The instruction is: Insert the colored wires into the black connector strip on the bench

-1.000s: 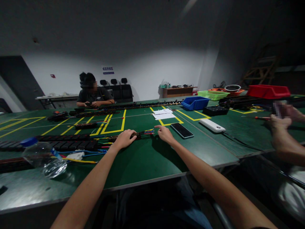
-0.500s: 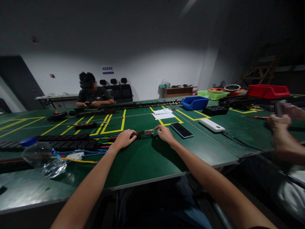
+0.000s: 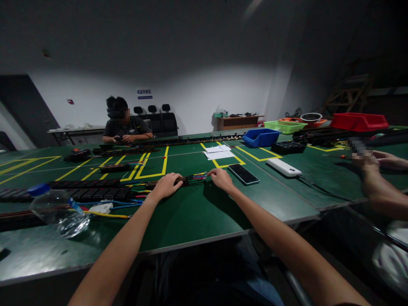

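Wrapped over a short dark strip-like part with copper-coloured lines (image 3: 154, 183) is my left hand (image 3: 166, 186), holding it against the green table. Several coloured wires (image 3: 194, 177) come out of the part's right end and finish in small metal terminals. My right hand (image 3: 220, 178) is at those wire ends, fingers curled in and the index fingertip beside the terminals. Whether it pinches a terminal is too small to make out. Just right of that hand lies a phone (image 3: 243, 174), screen up.
A clear bottle with a blue cap (image 3: 60, 212) leans at front left near long black segmented strips (image 3: 92, 194). A white power bank (image 3: 283, 167) with a cable, white papers (image 3: 219, 152) and a blue bin (image 3: 261, 137) lie beyond. A co-worker's hands (image 3: 366, 159) work at the right.
My hands have stayed almost in place; my right fingertips sit very slightly further right. The co-worker's hands at the right have shifted to the left.
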A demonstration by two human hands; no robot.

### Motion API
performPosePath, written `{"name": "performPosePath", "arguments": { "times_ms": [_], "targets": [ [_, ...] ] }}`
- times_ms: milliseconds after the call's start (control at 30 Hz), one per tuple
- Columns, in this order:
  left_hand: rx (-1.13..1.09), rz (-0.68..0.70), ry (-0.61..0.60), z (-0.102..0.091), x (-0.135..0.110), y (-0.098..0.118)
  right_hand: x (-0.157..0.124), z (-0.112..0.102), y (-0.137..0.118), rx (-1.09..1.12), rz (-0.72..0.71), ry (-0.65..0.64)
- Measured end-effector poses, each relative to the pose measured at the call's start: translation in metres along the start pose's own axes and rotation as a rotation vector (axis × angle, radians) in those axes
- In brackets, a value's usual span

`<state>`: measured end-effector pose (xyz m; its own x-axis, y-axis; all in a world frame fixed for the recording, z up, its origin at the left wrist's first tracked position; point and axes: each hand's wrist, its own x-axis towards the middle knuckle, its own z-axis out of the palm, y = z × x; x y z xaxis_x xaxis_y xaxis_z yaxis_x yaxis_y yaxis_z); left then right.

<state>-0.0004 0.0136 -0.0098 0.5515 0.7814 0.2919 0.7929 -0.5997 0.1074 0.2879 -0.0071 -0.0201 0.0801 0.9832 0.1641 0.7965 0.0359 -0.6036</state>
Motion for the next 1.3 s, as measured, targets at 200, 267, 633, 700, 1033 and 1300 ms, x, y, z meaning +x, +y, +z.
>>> {"name": "performPosePath", "arguments": {
  "times_ms": [200, 267, 633, 700, 1033, 1300],
  "targets": [
    [0.004, -0.006, -0.006, -0.001, 0.0, 0.002, 0.002, 0.003, 0.003, -0.036, -0.074, 0.055],
    [0.002, -0.007, -0.006, -0.001, 0.0, 0.002, 0.003, 0.006, 0.005, -0.069, -0.095, -0.002],
    [0.019, 0.001, 0.005, -0.002, -0.001, 0.003, 0.003, 0.003, 0.002, -0.044, -0.059, 0.066],
    [0.024, 0.004, 0.011, -0.001, -0.001, 0.003, 0.003, 0.003, 0.002, -0.054, -0.062, 0.019],
    [0.007, 0.005, 0.009, -0.002, -0.001, 0.002, 0.006, 0.008, 0.007, -0.014, -0.049, 0.078],
    [0.002, -0.004, 0.0, -0.002, -0.001, 0.002, 0.005, 0.01, 0.008, -0.078, -0.103, -0.068]
  ]
}}
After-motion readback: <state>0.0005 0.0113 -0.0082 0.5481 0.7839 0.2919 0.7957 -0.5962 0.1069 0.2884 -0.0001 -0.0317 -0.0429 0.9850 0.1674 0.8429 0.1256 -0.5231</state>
